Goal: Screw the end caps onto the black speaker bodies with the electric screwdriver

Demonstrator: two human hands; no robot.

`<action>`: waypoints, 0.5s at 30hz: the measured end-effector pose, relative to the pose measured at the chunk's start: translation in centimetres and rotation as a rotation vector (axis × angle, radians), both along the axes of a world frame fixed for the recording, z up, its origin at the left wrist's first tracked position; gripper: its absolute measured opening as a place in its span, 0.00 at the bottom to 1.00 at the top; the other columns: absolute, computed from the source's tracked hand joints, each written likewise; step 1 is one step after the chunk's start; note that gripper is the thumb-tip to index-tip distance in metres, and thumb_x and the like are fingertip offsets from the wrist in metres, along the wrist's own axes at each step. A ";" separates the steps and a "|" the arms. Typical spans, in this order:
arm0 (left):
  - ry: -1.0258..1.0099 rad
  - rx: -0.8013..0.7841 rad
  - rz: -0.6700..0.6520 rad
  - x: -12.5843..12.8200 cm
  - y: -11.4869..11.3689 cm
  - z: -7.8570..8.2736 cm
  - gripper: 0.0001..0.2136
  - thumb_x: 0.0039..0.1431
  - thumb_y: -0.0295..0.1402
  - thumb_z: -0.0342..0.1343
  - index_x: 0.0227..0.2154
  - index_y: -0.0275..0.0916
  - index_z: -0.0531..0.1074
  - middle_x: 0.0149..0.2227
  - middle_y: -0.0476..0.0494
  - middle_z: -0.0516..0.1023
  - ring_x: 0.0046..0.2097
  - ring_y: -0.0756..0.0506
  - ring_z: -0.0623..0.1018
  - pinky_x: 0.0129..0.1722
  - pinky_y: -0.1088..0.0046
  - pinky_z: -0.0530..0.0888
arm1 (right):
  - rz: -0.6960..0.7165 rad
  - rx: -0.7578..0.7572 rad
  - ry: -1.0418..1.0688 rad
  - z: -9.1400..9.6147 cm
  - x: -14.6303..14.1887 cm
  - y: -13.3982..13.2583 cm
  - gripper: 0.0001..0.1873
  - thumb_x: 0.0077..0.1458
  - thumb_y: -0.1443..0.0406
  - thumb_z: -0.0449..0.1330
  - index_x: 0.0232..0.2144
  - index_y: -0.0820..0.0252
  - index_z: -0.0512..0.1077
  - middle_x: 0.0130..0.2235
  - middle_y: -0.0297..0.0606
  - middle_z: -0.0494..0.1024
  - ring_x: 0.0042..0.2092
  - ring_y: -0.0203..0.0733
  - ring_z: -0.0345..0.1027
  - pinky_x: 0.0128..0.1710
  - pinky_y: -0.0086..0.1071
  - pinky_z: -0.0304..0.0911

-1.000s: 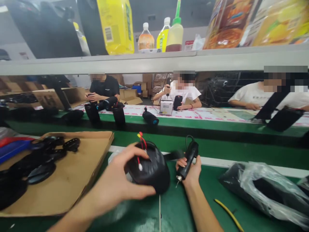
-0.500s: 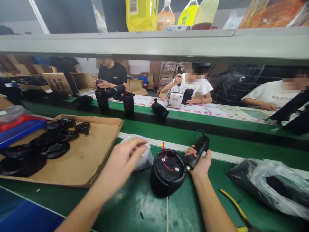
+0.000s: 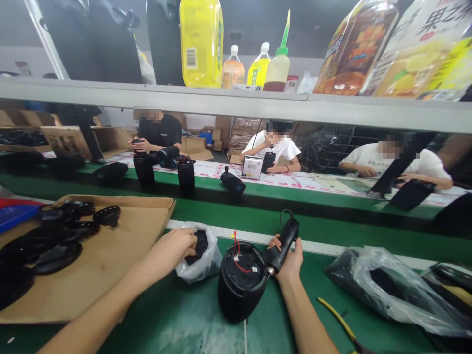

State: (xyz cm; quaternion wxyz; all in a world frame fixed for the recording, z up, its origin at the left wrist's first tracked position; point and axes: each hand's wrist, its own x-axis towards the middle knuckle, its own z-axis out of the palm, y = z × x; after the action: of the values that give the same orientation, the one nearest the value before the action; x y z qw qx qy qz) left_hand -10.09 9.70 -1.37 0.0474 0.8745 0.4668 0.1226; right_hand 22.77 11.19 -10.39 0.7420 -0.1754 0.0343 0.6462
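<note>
A black cylindrical speaker body [image 3: 241, 282] stands upright on the green bench, its open top showing red wires and a small white plug. My right hand [image 3: 289, 258] is closed round a black electric screwdriver [image 3: 283, 243], whose tip rests at the speaker's upper right rim. My left hand [image 3: 173, 248] reaches into a small clear plastic bag [image 3: 201, 260] of small black parts just left of the speaker; its fingertips are pinched together inside the bag's mouth, and what they hold is hidden.
A flat cardboard tray [image 3: 121, 255] with several black round parts lies at left. A large plastic bag [image 3: 391, 290] with dark items sits at right, a yellow cable [image 3: 337, 319] before it. Other people work across a green conveyor [image 3: 324, 223] with black speakers [image 3: 186, 177]. A shelf [image 3: 236, 103] with bottles hangs overhead.
My left hand let go of the speaker, which was set upright, and moved left into the plastic bag. The screwdriver tip came to the speaker's rim.
</note>
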 end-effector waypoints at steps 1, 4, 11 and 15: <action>0.002 -0.002 0.001 -0.1 0.0 0.0 0.10 0.65 0.37 0.55 0.42 0.36 0.73 0.39 0.45 0.77 0.37 0.48 0.78 0.38 0.66 0.77 | 0.004 0.003 -0.004 -0.1 0.1 0.0 0.32 0.70 0.44 0.46 0.38 0.73 0.63 0.28 0.35 0.56 0.28 0.25 0.51 0.29 0.16 0.56; -0.039 0.030 0.012 -0.2 -0.1 0.0 0.09 0.65 0.36 0.55 0.39 0.35 0.73 0.38 0.46 0.77 0.37 0.48 0.78 0.39 0.66 0.77 | 0.013 0.022 -0.005 -0.3 0.2 -0.1 0.32 0.70 0.45 0.46 0.38 0.73 0.63 0.28 0.35 0.56 0.28 0.24 0.50 0.28 0.15 0.55; -0.321 0.139 0.023 0.2 -2.8 1.2 0.08 0.67 0.31 0.50 0.36 0.36 0.73 0.31 0.49 0.77 0.32 0.49 0.78 0.35 0.70 0.76 | 0.013 0.154 0.010 2.2 0.6 -1.0 0.33 0.71 0.44 0.44 0.37 0.73 0.62 0.26 0.34 0.54 0.25 0.23 0.45 0.24 0.14 0.50; -0.531 0.151 0.000 1.3 -6.1 1.8 0.07 0.66 0.32 0.50 0.37 0.41 0.73 0.35 0.49 0.82 0.35 0.49 0.81 0.37 0.75 0.77 | -0.050 0.338 -0.025 7.0 1.9 -2.9 0.38 0.69 0.40 0.40 0.36 0.73 0.62 0.24 0.32 0.50 0.23 0.22 0.40 0.22 0.14 0.43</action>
State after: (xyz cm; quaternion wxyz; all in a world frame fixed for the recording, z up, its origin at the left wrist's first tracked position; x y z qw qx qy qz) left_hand -8.76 3.59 0.38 0.1030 0.8129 0.4274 0.3819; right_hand 24.66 8.33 -3.39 0.7770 -0.0551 -0.0797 0.6220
